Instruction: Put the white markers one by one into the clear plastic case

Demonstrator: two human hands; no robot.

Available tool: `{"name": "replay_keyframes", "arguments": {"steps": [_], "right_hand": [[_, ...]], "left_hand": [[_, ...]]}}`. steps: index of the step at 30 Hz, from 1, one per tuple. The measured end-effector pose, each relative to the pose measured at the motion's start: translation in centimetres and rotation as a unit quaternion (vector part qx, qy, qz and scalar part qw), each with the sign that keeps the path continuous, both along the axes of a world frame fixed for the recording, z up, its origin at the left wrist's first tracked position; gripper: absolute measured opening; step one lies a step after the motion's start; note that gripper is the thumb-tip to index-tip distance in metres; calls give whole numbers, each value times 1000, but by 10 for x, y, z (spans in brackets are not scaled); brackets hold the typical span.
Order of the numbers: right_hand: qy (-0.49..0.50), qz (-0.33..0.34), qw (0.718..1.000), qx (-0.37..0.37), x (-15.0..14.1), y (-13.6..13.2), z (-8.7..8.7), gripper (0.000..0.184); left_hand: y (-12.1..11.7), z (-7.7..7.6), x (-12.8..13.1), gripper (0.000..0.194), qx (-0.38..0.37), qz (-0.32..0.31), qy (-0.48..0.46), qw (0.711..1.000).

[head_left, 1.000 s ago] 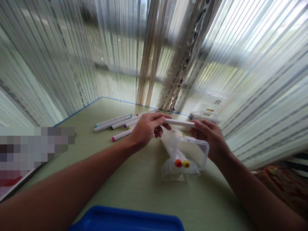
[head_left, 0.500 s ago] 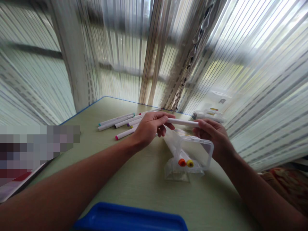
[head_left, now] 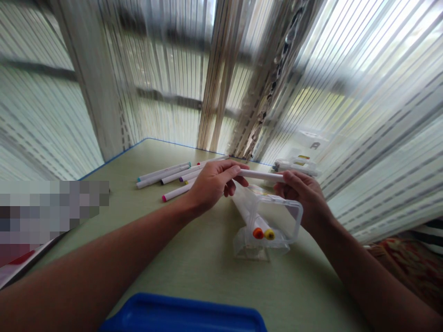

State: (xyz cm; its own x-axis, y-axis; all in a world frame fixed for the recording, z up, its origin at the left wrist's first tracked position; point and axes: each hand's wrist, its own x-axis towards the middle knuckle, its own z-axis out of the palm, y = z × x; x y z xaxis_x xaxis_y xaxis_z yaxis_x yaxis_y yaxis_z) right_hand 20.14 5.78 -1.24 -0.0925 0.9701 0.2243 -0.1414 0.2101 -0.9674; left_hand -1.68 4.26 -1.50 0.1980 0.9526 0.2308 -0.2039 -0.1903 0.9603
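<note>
My left hand (head_left: 212, 184) and my right hand (head_left: 305, 196) each pinch one end of a white marker (head_left: 260, 175), held level above the table. Just below it lies a clear plastic marker case (head_left: 273, 226) on its side. Two markers rest inside, their orange cap (head_left: 257, 233) and yellow cap (head_left: 269, 234) pointing towards me. Several loose white markers (head_left: 166, 174) with coloured tips lie on the table behind my left hand.
The pale green table (head_left: 194, 258) ends at a blue-trimmed far edge against sheer striped curtains. A blue tray (head_left: 183, 316) sits at the near edge. A second clear pack (head_left: 294, 165) lies at the far right. A patterned cloth (head_left: 408, 267) shows at right.
Both hands keep holding the same marker in nearly the same place. Only the view has shifted slightly.
</note>
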Motion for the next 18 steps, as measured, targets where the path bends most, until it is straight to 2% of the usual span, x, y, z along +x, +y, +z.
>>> {"name": "replay_keyframes", "arguments": {"steps": [18], "right_hand": [[12,1,1000,-3,-1,1,0,38]], "left_hand": [[1,-3,2,22,51,14,31,998]]}}
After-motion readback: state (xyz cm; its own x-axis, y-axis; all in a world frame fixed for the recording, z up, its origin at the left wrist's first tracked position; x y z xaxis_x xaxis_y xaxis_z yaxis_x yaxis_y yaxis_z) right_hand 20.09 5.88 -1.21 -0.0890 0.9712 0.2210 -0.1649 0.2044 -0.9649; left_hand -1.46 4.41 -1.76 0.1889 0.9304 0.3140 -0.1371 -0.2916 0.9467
